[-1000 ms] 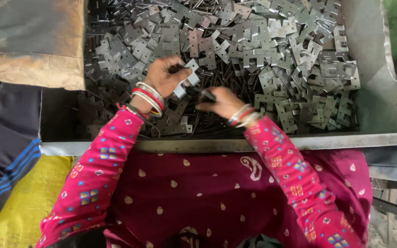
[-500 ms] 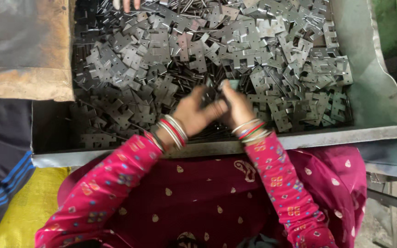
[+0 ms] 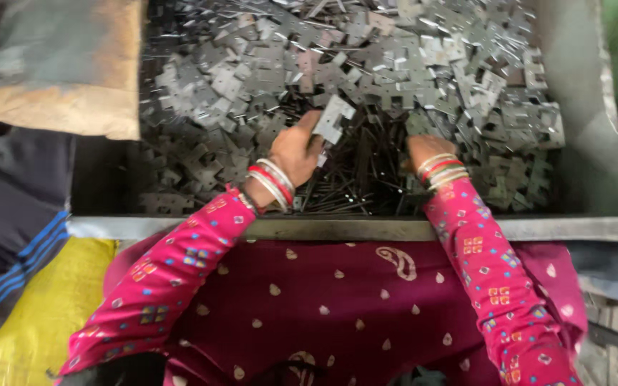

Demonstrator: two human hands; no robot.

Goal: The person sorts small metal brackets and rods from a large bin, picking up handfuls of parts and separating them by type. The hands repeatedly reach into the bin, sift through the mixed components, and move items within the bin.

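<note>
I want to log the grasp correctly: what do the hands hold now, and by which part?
The left hand pinches a notched metal plate by its lower edge. The right hand reaches into the thin rods; whether it holds one cannot be told.

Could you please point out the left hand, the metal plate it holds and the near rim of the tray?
left hand (image 3: 293,151), head view, back of the hand.
metal plate (image 3: 335,118), head view, flat face.
tray (image 3: 366,229), head view, near rim.

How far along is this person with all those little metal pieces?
Nothing finished shows: no sorted or assembled stack is in view. In hand: the left hand holds one notched metal plate, while the right hand reaches into the dark thin rods. Left: a big heap of loose plates fills the metal tray, so most seems untouched.
</note>
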